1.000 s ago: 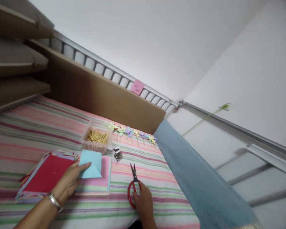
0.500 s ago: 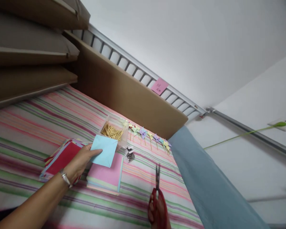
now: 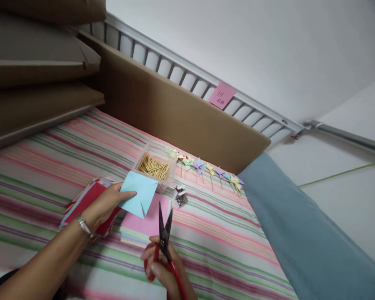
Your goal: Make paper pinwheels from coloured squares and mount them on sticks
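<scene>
Between thumb and fingers, my left hand [image 3: 108,202] holds a light blue square of paper [image 3: 139,193] with slits cut in from its corners. My right hand [image 3: 168,266] grips red-handled scissors [image 3: 164,237], their dark blades parted and pointing up, just below and right of the paper and apart from it. Under the blue sheet lies a stack of pastel paper [image 3: 140,225] with pink on top. Left of it, partly behind my forearm, is a pile of coloured paper [image 3: 87,200] topped with red.
A clear plastic box [image 3: 171,166] holds many gold sticks [image 3: 154,166]. Beside it lie a small packet of metal bits [image 3: 180,196] and a row of paper pinwheels [image 3: 200,166]. A brown board [image 3: 181,121] lines the back; wrapped bundles [image 3: 34,71] stand at left.
The scissors came leftward toward the blue paper in my right hand, and their blades have opened. My left hand still holds the paper. The view has shifted slightly.
</scene>
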`<action>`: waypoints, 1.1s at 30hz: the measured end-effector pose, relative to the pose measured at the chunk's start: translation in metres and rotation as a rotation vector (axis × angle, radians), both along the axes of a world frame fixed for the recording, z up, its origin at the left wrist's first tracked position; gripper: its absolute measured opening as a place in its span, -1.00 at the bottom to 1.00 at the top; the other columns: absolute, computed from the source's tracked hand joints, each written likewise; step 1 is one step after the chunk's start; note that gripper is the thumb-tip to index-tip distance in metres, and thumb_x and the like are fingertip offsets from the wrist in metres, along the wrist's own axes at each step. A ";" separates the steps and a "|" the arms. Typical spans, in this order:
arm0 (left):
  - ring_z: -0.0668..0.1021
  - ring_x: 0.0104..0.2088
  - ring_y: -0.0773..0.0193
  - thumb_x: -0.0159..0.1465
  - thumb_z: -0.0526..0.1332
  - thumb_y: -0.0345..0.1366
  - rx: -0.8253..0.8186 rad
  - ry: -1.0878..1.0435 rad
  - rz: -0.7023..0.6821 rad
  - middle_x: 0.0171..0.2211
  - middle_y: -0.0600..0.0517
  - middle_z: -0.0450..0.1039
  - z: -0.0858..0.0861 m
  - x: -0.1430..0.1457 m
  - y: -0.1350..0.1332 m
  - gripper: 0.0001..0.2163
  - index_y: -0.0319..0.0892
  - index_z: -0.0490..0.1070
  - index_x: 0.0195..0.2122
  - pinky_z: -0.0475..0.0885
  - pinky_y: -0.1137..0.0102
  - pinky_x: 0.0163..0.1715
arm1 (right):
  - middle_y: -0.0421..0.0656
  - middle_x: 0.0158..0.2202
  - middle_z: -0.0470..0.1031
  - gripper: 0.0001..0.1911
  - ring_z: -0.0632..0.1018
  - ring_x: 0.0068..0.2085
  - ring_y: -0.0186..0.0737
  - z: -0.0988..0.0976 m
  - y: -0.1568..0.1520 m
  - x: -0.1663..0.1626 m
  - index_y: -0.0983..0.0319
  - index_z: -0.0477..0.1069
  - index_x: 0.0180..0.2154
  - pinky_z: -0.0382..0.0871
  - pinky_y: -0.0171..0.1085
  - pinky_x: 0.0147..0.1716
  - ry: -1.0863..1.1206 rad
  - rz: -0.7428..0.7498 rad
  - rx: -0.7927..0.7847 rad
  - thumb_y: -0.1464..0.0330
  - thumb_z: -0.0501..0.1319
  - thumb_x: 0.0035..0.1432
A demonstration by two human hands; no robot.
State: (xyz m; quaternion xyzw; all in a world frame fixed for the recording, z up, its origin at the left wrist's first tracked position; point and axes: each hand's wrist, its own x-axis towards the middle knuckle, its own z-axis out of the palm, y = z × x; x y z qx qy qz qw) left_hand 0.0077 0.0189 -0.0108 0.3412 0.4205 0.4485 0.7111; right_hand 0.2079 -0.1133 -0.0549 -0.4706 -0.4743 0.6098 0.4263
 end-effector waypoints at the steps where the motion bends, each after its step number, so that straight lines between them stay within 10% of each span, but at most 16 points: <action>1: 0.60 -0.46 0.17 -0.13 0.43 -0.28 -0.006 0.004 0.009 -0.43 -0.06 0.61 0.000 0.000 0.001 -0.70 -0.26 0.53 -0.36 0.47 0.39 -0.44 | -0.07 -0.37 0.48 -0.34 0.38 -0.61 -0.36 0.003 -0.003 0.002 0.24 0.26 -0.04 0.22 -0.33 -0.63 0.012 0.030 -0.023 -0.06 0.21 -0.05; 33: 0.58 -0.44 0.18 -0.11 0.41 -0.27 -0.008 0.018 -0.059 -0.42 -0.03 0.60 -0.009 0.019 -0.006 -0.72 -0.23 0.53 -0.35 0.44 0.38 -0.40 | -0.37 -0.69 0.15 -0.33 0.15 -0.74 -0.51 0.009 -0.009 -0.005 0.29 0.36 -0.12 -0.01 -0.48 -0.79 -0.312 -0.029 -0.221 -0.13 0.16 -0.04</action>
